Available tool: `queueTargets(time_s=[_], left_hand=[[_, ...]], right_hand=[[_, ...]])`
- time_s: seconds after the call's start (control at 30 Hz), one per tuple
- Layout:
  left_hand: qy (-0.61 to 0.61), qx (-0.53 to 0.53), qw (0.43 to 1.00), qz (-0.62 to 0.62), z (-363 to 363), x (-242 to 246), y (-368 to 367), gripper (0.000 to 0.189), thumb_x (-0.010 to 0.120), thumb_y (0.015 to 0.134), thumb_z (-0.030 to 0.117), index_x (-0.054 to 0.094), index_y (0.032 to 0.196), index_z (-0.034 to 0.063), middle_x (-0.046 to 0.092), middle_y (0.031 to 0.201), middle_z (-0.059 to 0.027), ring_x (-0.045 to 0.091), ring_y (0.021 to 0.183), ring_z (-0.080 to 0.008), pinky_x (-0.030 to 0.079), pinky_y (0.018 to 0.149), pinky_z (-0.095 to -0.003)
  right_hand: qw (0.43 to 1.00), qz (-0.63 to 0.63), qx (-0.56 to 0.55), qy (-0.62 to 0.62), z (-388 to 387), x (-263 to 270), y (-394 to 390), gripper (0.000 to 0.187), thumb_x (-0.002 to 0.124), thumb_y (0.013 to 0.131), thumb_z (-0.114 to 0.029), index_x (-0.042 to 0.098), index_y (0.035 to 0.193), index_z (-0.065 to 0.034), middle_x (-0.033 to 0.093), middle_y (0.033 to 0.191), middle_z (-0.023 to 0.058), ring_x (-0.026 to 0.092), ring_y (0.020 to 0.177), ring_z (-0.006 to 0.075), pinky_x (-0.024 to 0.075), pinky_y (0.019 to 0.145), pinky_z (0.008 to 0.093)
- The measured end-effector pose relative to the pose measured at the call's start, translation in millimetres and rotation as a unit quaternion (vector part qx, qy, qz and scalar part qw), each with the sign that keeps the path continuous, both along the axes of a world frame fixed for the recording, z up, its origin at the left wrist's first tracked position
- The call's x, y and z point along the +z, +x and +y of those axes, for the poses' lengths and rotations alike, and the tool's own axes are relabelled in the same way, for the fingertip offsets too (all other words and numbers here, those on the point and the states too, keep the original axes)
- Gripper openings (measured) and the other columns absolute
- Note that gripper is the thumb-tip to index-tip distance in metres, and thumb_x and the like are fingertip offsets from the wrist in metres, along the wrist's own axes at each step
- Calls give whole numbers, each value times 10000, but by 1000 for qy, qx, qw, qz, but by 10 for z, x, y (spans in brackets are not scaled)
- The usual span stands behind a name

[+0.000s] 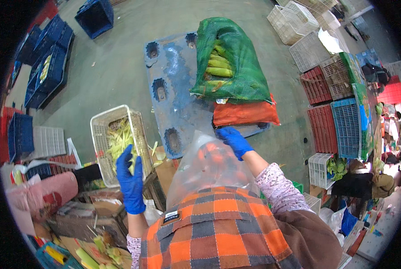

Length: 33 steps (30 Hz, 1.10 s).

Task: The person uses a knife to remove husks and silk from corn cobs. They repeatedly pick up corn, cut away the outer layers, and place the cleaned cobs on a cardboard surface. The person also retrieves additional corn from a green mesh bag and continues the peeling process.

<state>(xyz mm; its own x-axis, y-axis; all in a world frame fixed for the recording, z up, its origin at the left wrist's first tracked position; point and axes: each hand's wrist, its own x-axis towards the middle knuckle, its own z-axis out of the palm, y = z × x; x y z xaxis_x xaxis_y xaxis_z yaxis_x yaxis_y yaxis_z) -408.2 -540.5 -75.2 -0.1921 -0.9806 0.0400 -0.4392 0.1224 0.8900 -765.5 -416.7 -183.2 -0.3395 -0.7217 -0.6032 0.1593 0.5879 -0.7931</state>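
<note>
My left hand, in a blue glove, is raised with fingers and thumb apart and holds nothing. Behind it stands a white plastic crate with pale green corn husks inside. My right hand, also blue-gloved, has bent fingers at the upper edge of a clear plastic bag or sheet; whether it grips the plastic is hidden. Red-orange shapes show blurred through the plastic. Just beyond that hand lies an orange mesh sack. A green mesh sack rests against it, with ears of corn in the husk visible through its opening.
The sacks lie on a worn blue plastic pallet. Blue crates stand at the left, and stacked red and blue crates at the right. Corn pieces lie near a wooden bench at lower left. People are at far right.
</note>
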Motion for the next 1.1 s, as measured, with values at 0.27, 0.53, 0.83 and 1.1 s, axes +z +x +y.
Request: queueTargets(time_s=[0.27, 0.53, 0.83, 1.1], left_hand=[[242, -65, 967, 46, -570, -437, -1081, 397, 689, 896, 77, 577, 1271, 7, 620, 1211, -87, 568, 1101, -181, 441, 963, -324], [362, -154, 917, -59, -1443, -1499, -2567, 402, 650, 924, 80, 562, 1312, 28, 615, 1205, -103, 584, 1115, -197, 453, 983, -334], [308, -266, 913, 44, -2115, -3366, -4576, 420, 590, 960, 105, 520, 1366, 25, 572, 1303, -181, 549, 1216, -274, 428, 1025, -374], [318, -174, 932, -6, -3053, -4226, -5052, 561, 558, 991, 220, 379, 1460, -29, 446, 1464, -216, 432, 1341, -297, 314, 1124, -375]], right_hand=[[995, 52, -82, 38, -859, -769, -1365, 611, 759, 848, -311, 535, 1336, -17, 618, 1297, 155, 584, 1185, 224, 473, 979, 338], [820, 484, 305, 24, -2888, -2455, -2811, 647, 753, 767, -346, 552, 1336, -112, 474, 1411, 249, 490, 1271, 416, 431, 1045, 473], [660, 550, 493, 134, -4243, -3784, -3181, 753, 780, 702, -487, 566, 1355, -180, 280, 1542, 248, 348, 1339, 518, 364, 1071, 579], [672, 498, 543, 74, -4394, -3527, -3380, 598, 772, 681, -450, 667, 1181, -142, 600, 1218, 195, 573, 1102, 376, 440, 969, 449]])
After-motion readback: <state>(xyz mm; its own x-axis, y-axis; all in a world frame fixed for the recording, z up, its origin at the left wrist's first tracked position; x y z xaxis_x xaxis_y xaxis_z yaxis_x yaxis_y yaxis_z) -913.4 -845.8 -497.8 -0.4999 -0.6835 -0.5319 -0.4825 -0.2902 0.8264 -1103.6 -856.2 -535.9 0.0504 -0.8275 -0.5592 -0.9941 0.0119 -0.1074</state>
